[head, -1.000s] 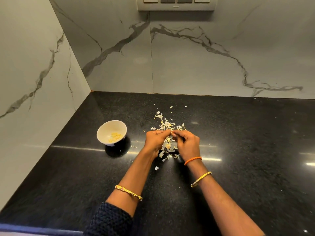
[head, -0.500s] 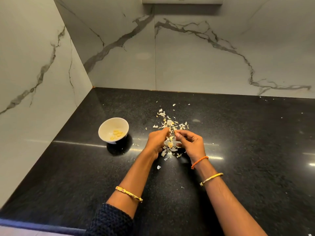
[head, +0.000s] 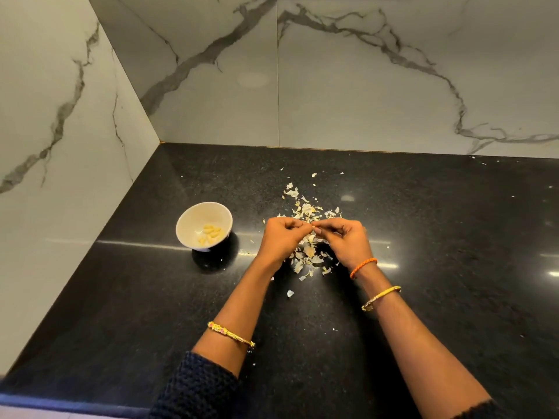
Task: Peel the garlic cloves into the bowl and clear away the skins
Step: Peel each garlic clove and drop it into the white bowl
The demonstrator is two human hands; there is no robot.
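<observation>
My left hand (head: 282, 237) and my right hand (head: 344, 238) meet fingertip to fingertip above a heap of garlic skins (head: 307, 257). Between the tips they pinch a small garlic clove (head: 313, 227), mostly hidden by the fingers. More pale skins (head: 305, 207) lie scattered just beyond the hands on the black counter (head: 438, 237). To the left stands a small white bowl (head: 193, 219) holding several peeled yellow cloves (head: 211, 232).
The counter sits in a corner of white marble walls, one on the left (head: 60, 131) and one at the back (head: 363, 86). A stray skin (head: 290, 293) lies between my forearms. The counter's front edge (head: 75, 405) runs along the bottom left.
The camera has tipped down and the view has shifted. My hands stay together over the skins, the fingertips working at the clove; the right hand has opened out slightly to the right.
</observation>
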